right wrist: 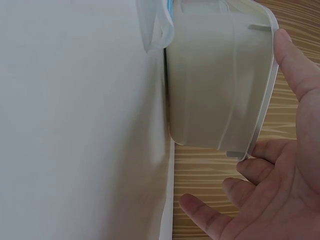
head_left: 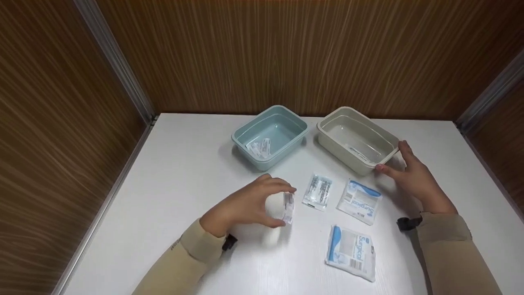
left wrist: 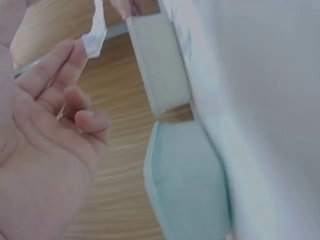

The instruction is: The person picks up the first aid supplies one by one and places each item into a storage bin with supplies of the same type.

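Between thumb and fingertips, my left hand [head_left: 249,203] pinches a small white printed packet [head_left: 288,208] above the table; the packet [left wrist: 95,42] shows at the fingertips in the left wrist view. My right hand [head_left: 417,178] holds the near end of a beige plastic bin [head_left: 339,149], thumb and fingers at its rim. Inside that bin lies a narrow printed packet [head_left: 357,153]. Several similar small packets [head_left: 260,148] lie in the light blue bin [head_left: 292,143] to its left. A clear printed packet [head_left: 318,191] rests on the table between the hands.
Two flat packs marked "Surgical" lie on the white table [head_left: 172,184]: one pack [head_left: 359,201] close to the beige bin, another pack [head_left: 351,253] nearer the front. Wood-grain panels [head_left: 262,57] stand behind and at both sides.
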Demonstrator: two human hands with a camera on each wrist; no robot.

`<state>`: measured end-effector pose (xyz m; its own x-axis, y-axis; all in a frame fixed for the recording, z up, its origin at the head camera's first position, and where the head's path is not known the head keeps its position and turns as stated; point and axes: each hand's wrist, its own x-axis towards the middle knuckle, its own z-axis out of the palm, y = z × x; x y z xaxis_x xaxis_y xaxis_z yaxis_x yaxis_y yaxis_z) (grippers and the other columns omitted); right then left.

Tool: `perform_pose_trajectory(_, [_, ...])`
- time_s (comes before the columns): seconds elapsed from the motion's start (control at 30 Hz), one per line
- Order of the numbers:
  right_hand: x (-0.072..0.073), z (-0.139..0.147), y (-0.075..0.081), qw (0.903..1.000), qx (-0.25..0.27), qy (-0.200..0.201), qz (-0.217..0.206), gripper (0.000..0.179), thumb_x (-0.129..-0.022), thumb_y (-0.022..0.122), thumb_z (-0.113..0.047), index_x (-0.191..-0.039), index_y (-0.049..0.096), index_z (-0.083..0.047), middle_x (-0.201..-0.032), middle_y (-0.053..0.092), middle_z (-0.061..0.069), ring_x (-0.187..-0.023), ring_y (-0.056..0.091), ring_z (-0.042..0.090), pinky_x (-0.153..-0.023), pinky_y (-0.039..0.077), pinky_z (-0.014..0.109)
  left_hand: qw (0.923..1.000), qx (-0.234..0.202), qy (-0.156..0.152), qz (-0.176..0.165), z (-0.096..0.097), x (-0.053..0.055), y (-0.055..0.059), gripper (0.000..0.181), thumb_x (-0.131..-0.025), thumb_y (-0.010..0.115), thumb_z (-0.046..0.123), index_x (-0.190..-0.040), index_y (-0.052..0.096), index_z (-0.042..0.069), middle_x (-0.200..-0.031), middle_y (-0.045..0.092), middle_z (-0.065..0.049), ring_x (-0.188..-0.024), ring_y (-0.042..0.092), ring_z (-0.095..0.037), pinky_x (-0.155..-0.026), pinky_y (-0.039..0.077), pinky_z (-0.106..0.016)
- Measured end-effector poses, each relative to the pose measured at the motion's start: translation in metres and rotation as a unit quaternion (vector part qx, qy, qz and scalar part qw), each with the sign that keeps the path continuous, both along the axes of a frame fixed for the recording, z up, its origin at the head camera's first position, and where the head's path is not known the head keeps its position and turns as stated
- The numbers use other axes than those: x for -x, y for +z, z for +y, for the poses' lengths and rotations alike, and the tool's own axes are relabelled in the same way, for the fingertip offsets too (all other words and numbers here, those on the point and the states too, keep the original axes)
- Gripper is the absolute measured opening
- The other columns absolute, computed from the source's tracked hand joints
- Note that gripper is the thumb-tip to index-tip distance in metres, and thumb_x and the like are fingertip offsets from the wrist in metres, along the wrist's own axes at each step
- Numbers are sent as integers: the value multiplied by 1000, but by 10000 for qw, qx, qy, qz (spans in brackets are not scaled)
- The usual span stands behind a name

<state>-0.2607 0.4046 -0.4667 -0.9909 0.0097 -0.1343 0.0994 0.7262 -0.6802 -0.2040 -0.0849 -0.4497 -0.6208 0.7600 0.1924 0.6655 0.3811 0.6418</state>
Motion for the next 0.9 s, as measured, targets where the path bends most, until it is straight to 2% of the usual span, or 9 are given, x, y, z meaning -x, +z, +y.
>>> perform_pose_trajectory(0.1, [1,-2,-2,9999,-36,89,46,125,-103,73,-68,-180,-15,-23,-188,-23,9,-172,-8,61,-133,7,86,9974,-243,653,-203,-10,4,5,78,-85,101,25,-155,68,15,-158,68,-1,-150,56,-26,-128,50,-46])
perform_pose_trajectory(0.23, [3,-3,-4,10000,-28,90,23,125,-104,73,-66,-180,-15,-23,-188,-23,8,-172,-8,61,-133,8,86,9865,-555,1408,-617,-19,14,11,81,-85,102,26,-157,67,21,-162,64,2,-156,52,-23,-131,48,-47])
perform_pose_trajectory(0.33, [3,-3,-3,9999,-19,93,48,125,-104,74,-66,-180,-14,-22,-189,-22,8,-172,-8,60,-133,7,85,9796,-767,1703,-746,-23,24,11,80,-85,102,25,-156,66,22,-162,62,2,-156,53,-23,-131,48,-47])
perform_pose_trajectory(0.47, [3,-3,-2,9998,-33,115,143,126,-103,74,-67,-181,-13,-19,-189,-20,10,-172,-6,60,-134,8,85,9734,-999,1953,-666,-26,37,14,77,-86,101,23,-155,65,17,-162,61,-1,-156,53,-25,-131,49,-49])
perform_pose_trajectory(0.57, [4,-3,-1,9998,-61,97,169,127,-102,74,-70,-181,-12,-19,-189,-20,11,-172,-5,61,-134,9,85,9659,-1016,2302,-604,-27,51,20,76,-88,100,26,-154,65,17,-162,61,-3,-157,51,-27,-132,47,-50])
perform_pose_trajectory(0.73, [3,-1,-2,9999,-32,56,151,127,-102,75,-69,-181,-12,-19,-189,-20,9,-173,-6,60,-134,8,84,9444,-941,3085,-642,-26,77,24,77,-89,98,34,-156,63,18,-165,57,-5,-157,50,-28,-133,46,-49])
perform_pose_trajectory(0.9, [0,0,-2,10000,31,-35,86,128,-101,75,-70,-181,-12,-21,-188,-22,8,-172,-8,60,-133,7,86,9179,-962,3772,-768,-23,102,17,79,-90,98,38,-158,62,19,-160,59,-7,-146,50,-26,-131,47,-49])
